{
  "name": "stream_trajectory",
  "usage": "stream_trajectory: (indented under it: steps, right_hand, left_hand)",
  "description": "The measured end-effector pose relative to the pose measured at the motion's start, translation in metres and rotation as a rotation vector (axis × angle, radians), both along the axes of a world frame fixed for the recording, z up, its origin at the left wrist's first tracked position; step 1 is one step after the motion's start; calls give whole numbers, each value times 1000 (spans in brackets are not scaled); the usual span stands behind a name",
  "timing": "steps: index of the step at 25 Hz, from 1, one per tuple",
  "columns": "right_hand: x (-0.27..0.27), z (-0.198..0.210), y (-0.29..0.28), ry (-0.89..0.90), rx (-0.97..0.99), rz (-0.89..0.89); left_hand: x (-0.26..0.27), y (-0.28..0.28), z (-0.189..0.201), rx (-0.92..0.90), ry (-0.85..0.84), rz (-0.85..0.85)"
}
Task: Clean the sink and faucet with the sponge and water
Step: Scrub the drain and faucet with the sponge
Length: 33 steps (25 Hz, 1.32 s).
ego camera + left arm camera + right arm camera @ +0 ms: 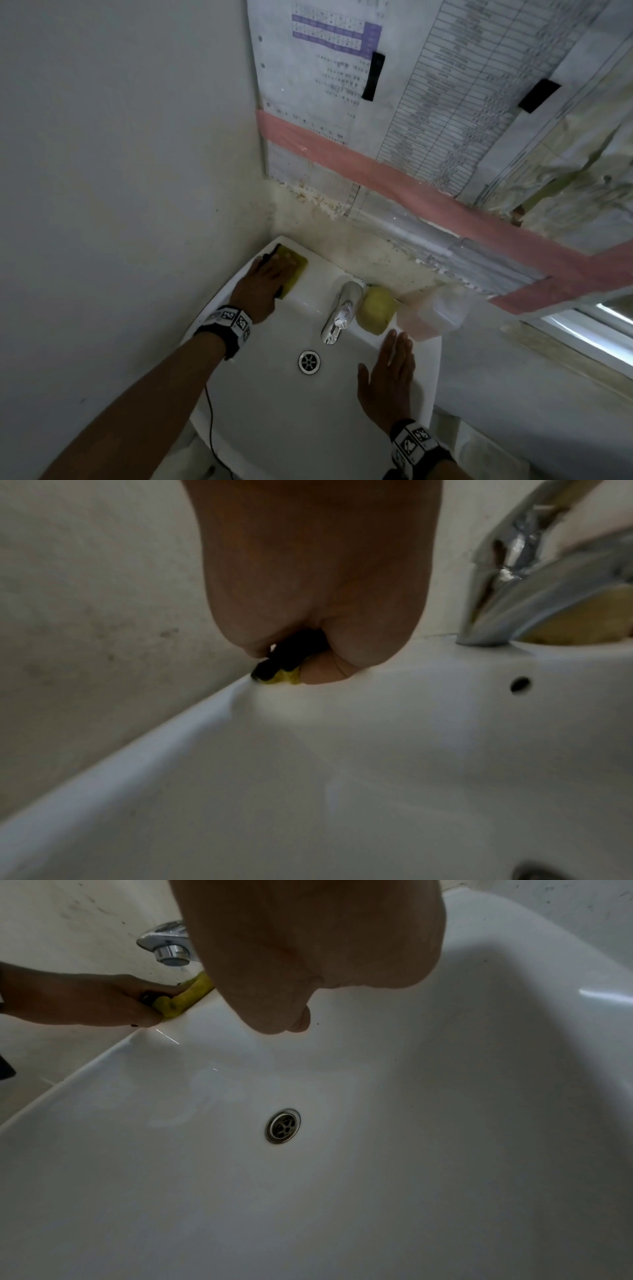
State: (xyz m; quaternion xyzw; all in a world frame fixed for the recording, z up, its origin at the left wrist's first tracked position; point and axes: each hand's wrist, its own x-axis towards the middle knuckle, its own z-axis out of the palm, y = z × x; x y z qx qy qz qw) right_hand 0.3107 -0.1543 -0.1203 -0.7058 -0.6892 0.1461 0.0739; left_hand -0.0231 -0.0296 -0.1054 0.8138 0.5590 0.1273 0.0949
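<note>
A white sink (274, 404) sits in a wall corner with a chrome faucet (339, 315) at its back rim and a metal drain (309, 362) in the bowl. My left hand (267, 281) lies over a yellow sponge (298, 266) with a dark scouring side on the sink's back-left corner. In the right wrist view the left hand (85, 999) has its fingers wrapped round the sponge (192, 996). My right hand (390, 373) rests flat on the right rim, fingers straight, holding nothing. No water runs from the faucet (169, 947).
A second yellow spongy lump (376, 310) and a translucent plastic container (431, 315) stand on the ledge right of the faucet. Walls close in on the left and behind. Taped papers (376, 120) hang above. A thin black cable (209, 421) hangs from my left wrist.
</note>
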Motion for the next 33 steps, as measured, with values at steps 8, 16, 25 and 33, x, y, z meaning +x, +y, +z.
stream_trajectory:
  steps: [8,16,25,33]
  right_hand:
    - [1,5,-1,20,0,11]
    - [-1,11,0,47,-52,-7]
    - [8,12,0,52,-57,25]
    - [13,18,0,98,-78,50]
  left_hand:
    - [14,-47,-19,-7,-54,268]
    - [86,-33,-10,-52,-65,26]
    - [64,-15,8,-34,65,129]
    - [5,-33,3,-100,-72,232]
